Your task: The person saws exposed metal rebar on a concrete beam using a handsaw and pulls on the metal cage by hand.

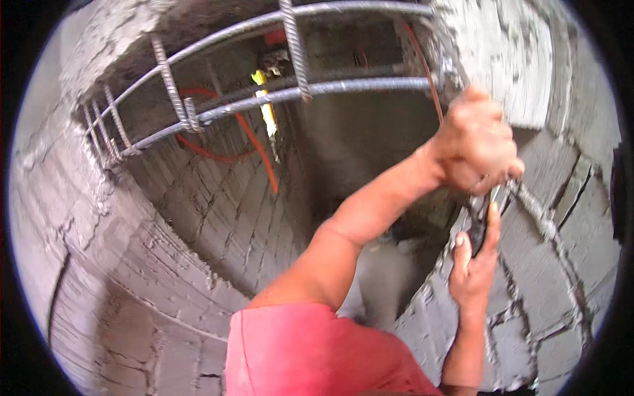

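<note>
My left hand [479,142] is closed in a fist at the right side of the wall opening, just below the ends of the rebar. I cannot tell what is inside its fingers. Directly beneath it, my right hand [473,270] grips a dark-handled tool [478,224], thumb and index finger pointing upward along the handle. A small pale metallic piece shows between the two hands, at the underside of the left fist. My left arm reaches up across the opening from a pink sleeve.
Two horizontal rebars [264,100] with short cross bars span the top of the opening. Behind them hang an orange conduit [256,148] and a yellow strip [266,109]. Rough mortared block wall [538,231] surrounds the opening, with a smoother plastered block [505,63] at the upper right.
</note>
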A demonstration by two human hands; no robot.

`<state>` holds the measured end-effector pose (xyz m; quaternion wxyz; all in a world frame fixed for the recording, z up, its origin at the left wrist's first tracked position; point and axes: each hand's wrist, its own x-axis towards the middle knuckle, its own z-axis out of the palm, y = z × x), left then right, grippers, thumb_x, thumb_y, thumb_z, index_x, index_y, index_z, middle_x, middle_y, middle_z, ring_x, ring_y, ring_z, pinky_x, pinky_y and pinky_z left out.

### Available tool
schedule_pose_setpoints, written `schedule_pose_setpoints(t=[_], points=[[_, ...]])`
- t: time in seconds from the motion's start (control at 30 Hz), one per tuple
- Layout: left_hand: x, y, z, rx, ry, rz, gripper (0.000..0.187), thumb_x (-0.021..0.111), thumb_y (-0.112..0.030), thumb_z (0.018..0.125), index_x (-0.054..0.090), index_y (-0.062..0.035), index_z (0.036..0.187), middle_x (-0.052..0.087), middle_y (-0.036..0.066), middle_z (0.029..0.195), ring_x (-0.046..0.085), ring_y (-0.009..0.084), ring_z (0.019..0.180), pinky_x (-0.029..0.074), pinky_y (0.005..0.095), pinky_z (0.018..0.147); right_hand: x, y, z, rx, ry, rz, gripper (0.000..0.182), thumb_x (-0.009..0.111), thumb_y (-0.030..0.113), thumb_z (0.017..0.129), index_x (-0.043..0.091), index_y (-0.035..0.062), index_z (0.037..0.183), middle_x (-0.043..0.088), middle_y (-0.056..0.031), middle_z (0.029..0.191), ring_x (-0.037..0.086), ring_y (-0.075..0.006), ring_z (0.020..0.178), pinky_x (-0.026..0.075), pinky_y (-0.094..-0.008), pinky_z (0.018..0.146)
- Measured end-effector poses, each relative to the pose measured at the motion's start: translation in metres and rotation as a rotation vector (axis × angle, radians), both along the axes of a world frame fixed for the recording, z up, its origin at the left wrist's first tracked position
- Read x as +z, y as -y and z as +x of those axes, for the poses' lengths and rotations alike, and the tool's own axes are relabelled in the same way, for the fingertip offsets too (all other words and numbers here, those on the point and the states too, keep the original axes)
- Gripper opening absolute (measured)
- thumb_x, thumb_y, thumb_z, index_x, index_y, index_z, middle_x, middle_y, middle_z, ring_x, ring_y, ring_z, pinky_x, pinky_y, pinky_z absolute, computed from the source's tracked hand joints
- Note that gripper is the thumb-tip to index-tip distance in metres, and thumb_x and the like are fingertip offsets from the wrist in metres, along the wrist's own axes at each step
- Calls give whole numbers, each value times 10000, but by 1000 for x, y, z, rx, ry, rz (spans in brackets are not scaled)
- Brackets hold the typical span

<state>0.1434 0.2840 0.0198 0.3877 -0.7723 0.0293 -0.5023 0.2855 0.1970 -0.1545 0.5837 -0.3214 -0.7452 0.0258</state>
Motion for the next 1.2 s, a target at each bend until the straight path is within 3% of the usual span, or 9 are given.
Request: schedule_pose_setpoints(t=[0.07, 0.1, 0.13, 0.2, 0.67, 0.77, 0.93, 1.07, 1.2], points=[[0, 1, 4, -14, 38, 17, 473, 583, -409, 924, 451, -177, 533, 442, 21, 545, 479, 241, 569, 358, 416, 669, 5, 3, 0, 17, -40, -86, 650, 530, 112, 1006, 248, 12, 1583, 378, -234, 1587, 382, -366, 1465, 291, -422, 1186], [-2, -3, 6, -14, 31, 22, 473, 587, -411, 924, 456, -175, 536, 453, 18, 550, 490, 239, 583, 366, 416, 677, 5, -3, 0, -164, 50, 128, 664, 528, 135, 1014, 229, 39, 1599, 563, -217, 1371, 623, -310, 1185, 481, -391, 1007], [-3, -5, 7, -13, 30, 22, 472, 591, -412, 924, 461, -173, 538, 464, 15, 555, 500, 238, 597, 374, 417, 686, -6, -8, 3, -8, -82, -81, 687, 536, 160, 1025, 199, 86, 1619, 613, -121, 1013, 619, -163, 710, 517, -295, 653], [-3, -5, 7, -53, 40, 63, 467, 605, -414, 918, 472, -169, 544, 488, 7, 569, 515, 234, 627, 390, 419, 705, -3, -5, -6, 161, -273, -155, 713, 548, 188, 1033, 166, 128, 1632, 506, -25, 815, 417, -63, 506, 369, -233, 464], [-19, -10, 2, -365, 86, 57, 419, 697, -417, 875, 503, -146, 624, 505, 5, 687, 533, 232, 714, 405, 419, 773, -17, -7, -27, 285, -415, -167, 855, 587, 264, 1040, -15, 249, 1646, 465, 5, 748, 401, -86, 558, 409, -261, 515], [-29, 9, -19, -548, 308, -12, 323, 760, -363, 808, 575, -107, 742, 590, 61, 879, 585, 300, 875, 445, 449, 864, -20, -9, -26, 327, -456, -175, 861, 593, 285, 1042, -24, 292, 1642, 443, 4, 743, 405, -98, 561, 416, -276, 518], [-70, -5, -109, -673, 758, 118, 236, 568, -263, 991, 581, -75, 850, 616, 96, 904, 588, 262, 864, 502, 438, 808, -21, -11, -23, 368, -458, -169, 842, 578, 273, 1054, -27, 335, 1637, 436, 2, 736, 414, -112, 561, 426, -303, 517], [-74, -20, -167, -1170, 1411, -357, 298, 479, -329, 1074, 557, -44, 1034, 602, 92, 1001, 597, 205, 900, 490, 346, 838, -25, -15, -23, 400, -465, -162, 833, 572, 257, 1057, -20, 374, 1631, 447, -3, 744, 429, -115, 558, 439, -308, 512], [-55, -61, -194, -1448, 1256, -711, 600, 416, -557, 1071, 576, -22, 1292, 627, 94, 1226, 575, 221, 1120, 397, 397, 1042, -18, -11, -33, 418, -465, -160, 854, 588, 279, 1051, -32, 350, 1634, 375, 21, 718, 352, -100, 538, 371, -302, 486]])
